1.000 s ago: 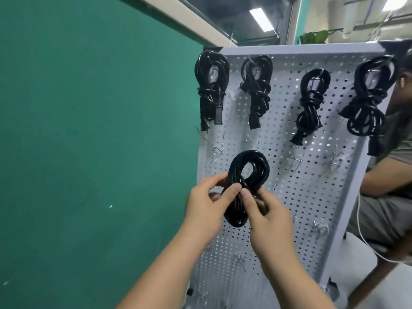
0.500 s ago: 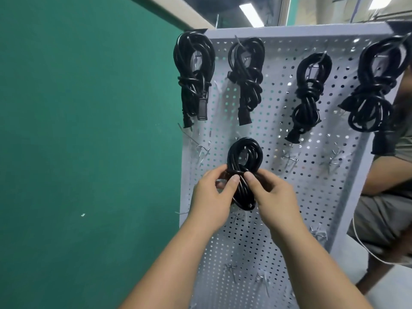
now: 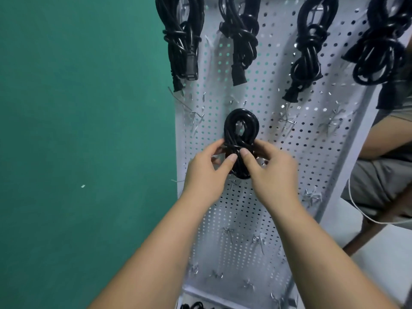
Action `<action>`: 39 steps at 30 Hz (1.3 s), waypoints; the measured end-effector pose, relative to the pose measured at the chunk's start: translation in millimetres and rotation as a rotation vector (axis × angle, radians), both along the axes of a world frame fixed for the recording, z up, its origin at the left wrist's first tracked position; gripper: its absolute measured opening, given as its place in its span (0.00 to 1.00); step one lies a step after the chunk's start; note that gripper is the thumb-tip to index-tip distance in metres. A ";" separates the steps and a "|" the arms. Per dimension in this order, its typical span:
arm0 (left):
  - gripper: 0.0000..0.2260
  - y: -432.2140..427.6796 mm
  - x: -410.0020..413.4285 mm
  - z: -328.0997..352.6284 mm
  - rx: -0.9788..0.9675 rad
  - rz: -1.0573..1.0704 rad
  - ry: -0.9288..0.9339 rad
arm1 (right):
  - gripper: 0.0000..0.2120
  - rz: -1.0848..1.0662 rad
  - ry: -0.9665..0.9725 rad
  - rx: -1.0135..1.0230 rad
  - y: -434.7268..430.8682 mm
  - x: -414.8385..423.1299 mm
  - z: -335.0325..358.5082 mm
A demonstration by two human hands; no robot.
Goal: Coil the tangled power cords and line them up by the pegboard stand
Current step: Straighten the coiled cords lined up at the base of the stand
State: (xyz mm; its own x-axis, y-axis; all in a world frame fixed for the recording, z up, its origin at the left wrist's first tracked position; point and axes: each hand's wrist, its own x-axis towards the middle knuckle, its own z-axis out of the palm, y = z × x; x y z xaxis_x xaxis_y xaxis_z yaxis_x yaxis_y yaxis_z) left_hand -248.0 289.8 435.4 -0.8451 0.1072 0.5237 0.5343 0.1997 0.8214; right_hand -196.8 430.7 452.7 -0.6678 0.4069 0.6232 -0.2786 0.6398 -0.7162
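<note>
One coiled cord (image 3: 242, 113) between pinching hands, left (image 3: 205, 177); right (image 3: 272, 177)

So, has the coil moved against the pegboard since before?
Yes. The coil has gone in toward the pegboard, smaller now against the hung cords' spacing, and sits under the second cord. Left hand and right hand grip it.

Both hands (image 3: 239, 172) around a coiled black cord (image 3: 240, 139) against the white pegboard (image 3: 289, 157).
</note>
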 end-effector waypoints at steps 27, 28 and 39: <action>0.12 -44.3 91.1 -235.8 -0.861 -0.100 -0.219 | 0.15 0.186 -0.728 0.559 32.1 95.3 -247.2; 0.12 -46.2 95.6 -254.8 -0.885 -0.113 -0.282 | 0.15 0.191 -0.864 0.562 35.9 96.0 -266.8; 0.15 -54.0 123.9 -395.4 -0.942 -0.219 -0.718 | 0.24 0.117 -1.554 0.206 42.7 102.0 -435.1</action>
State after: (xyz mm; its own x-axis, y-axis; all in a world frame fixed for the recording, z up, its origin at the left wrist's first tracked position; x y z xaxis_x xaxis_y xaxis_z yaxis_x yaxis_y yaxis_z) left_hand -124.1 235.8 40.0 -0.8281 0.3719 -0.4195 0.1126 0.8433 0.5255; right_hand -94.8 473.4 17.6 -0.7036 0.3068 -0.6410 0.5659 0.7875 -0.2443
